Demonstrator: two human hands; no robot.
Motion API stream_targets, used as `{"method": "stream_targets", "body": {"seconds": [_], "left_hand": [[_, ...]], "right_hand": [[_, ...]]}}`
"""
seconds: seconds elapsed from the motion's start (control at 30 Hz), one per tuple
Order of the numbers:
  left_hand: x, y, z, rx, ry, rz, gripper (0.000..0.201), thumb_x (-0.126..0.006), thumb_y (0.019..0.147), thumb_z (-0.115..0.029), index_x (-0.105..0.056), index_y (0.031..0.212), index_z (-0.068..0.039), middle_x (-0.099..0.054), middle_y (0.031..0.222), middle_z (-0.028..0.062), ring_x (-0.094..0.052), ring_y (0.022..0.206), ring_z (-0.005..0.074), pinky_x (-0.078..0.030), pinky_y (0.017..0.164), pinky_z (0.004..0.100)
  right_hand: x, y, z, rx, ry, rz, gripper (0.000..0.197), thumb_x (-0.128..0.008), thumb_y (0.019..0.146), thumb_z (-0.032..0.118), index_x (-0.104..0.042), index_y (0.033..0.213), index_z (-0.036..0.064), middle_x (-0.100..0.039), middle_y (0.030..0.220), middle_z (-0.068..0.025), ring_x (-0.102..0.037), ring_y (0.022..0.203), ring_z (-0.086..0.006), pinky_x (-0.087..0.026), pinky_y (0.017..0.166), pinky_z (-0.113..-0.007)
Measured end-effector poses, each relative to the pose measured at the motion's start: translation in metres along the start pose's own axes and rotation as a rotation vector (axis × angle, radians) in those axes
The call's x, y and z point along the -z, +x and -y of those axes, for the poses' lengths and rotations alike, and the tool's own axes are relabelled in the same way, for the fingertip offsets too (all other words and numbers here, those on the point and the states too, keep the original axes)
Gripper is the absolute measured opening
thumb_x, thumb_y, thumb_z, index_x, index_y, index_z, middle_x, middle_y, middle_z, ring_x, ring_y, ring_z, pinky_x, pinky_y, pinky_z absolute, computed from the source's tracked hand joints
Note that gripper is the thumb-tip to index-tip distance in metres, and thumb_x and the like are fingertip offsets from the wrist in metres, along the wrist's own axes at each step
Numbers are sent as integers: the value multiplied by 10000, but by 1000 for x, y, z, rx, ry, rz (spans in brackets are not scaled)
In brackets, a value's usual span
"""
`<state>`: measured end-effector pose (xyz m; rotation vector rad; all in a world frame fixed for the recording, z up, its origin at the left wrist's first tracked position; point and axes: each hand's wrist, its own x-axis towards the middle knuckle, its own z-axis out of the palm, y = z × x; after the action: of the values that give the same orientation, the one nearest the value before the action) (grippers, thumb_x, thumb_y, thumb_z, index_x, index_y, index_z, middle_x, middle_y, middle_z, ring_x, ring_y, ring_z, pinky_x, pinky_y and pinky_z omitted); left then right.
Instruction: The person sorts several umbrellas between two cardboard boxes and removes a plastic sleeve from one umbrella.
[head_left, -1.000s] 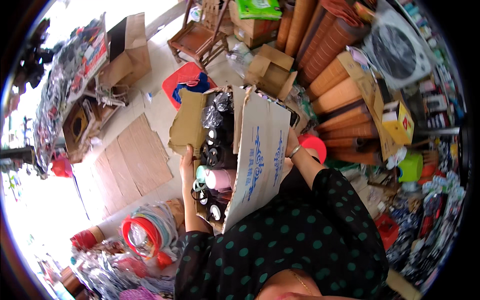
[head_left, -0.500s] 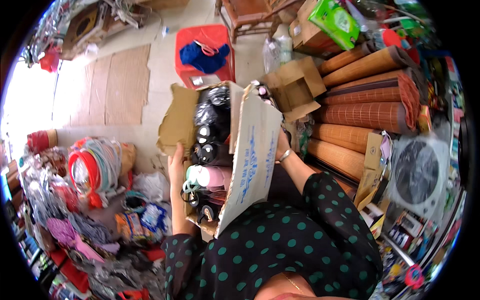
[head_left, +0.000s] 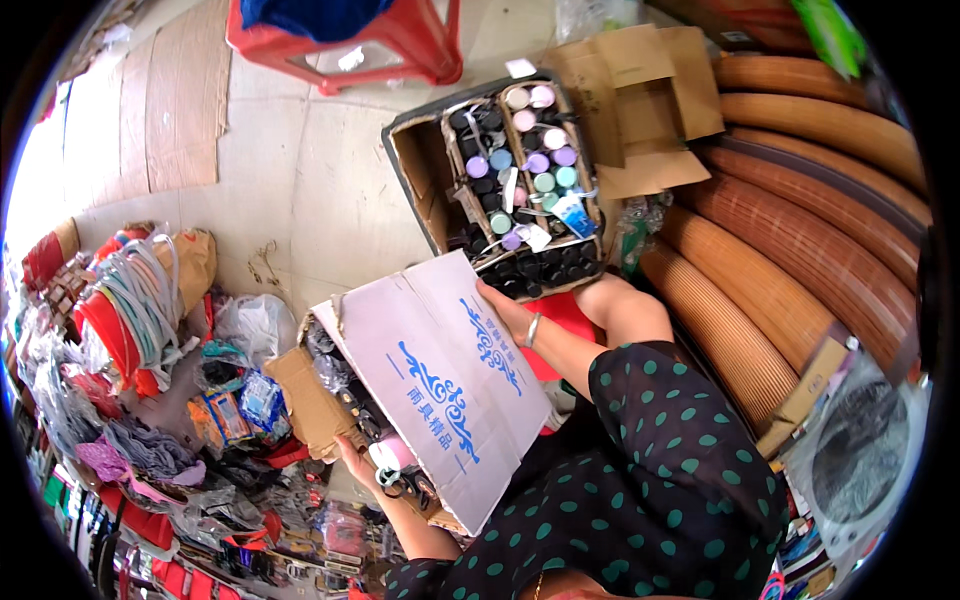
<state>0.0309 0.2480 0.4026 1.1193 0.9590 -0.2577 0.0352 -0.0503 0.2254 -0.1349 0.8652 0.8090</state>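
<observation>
A white cardboard box [head_left: 440, 380] with blue print is tilted in front of me, its broad side facing up. My left hand [head_left: 362, 466] grips its left edge, beside an open brown flap [head_left: 304, 400]. My right hand [head_left: 508, 314] holds the far right corner, the fingers partly hidden. Inside the box show black plastic-wrapped pieces [head_left: 330, 370] and a pink-handled item [head_left: 392, 454] with a mint strap, apparently folding umbrellas. Beyond my right hand stands a dark-rimmed open container [head_left: 420, 185], holding several upright, similar items [head_left: 520, 165] with black, purple, pink and mint ends.
A red plastic stool [head_left: 400, 50] with blue cloth stands at the far side. An open brown carton [head_left: 650, 110] sits beside the container. Rolled brown mats [head_left: 740, 330] lie at right, near a wrapped fan [head_left: 855, 450]. Hoses [head_left: 140, 310] and bagged goods crowd the left.
The white box has swung left and toward me, its printed side turning upward. Both hands moved with it, and the container behind has come into sight. The whole view has shifted.
</observation>
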Motion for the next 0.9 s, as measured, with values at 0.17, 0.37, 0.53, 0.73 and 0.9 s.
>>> {"method": "stream_targets", "body": {"seconds": [0.17,0.37,0.53,0.73,0.9], "left_hand": [[19,58,23,-201,112,-310,577,-417,948,-413,-350,1363,-18,-474,1282,154,-556,1066,274,-503,854,400],[78,111,48,-148,-85,198,533,-472,925,-446,-464,1259,-31,-561,1148,134,-590,928,234,-495,803,366],[103,124,83,-329,9,-77,458,-509,905,-291,-468,1275,-25,-576,1119,138,-589,914,216,-488,804,345],[126,147,97,-465,-53,50,405,-533,877,-139,-499,1265,-28,-600,1074,135,-591,877,183,-486,783,313],[147,156,92,-520,-221,238,404,-553,854,-13,-524,1256,-30,-620,1035,133,-593,846,155,-484,766,286]], "right_hand": [[20,78,2,-40,-193,80,567,-480,908,466,-460,1274,33,-596,1123,-81,-597,970,-135,-492,848,-289],[37,121,-15,227,-831,-110,883,-522,842,549,-213,1344,-108,-374,1326,-255,-385,1244,-276,-313,1027,-328],[57,121,-25,395,-911,-72,723,-518,880,456,-279,1286,-91,-403,1241,-244,-410,1193,-292,-321,1015,-356],[66,133,-40,576,-888,-36,718,-537,870,423,-265,1287,-94,-419,1204,-229,-430,1162,-277,-336,1000,-353],[57,140,-65,594,-1001,-123,638,-469,889,430,-289,1313,-12,-420,1258,-145,-426,1147,-207,-355,976,-340]]}}
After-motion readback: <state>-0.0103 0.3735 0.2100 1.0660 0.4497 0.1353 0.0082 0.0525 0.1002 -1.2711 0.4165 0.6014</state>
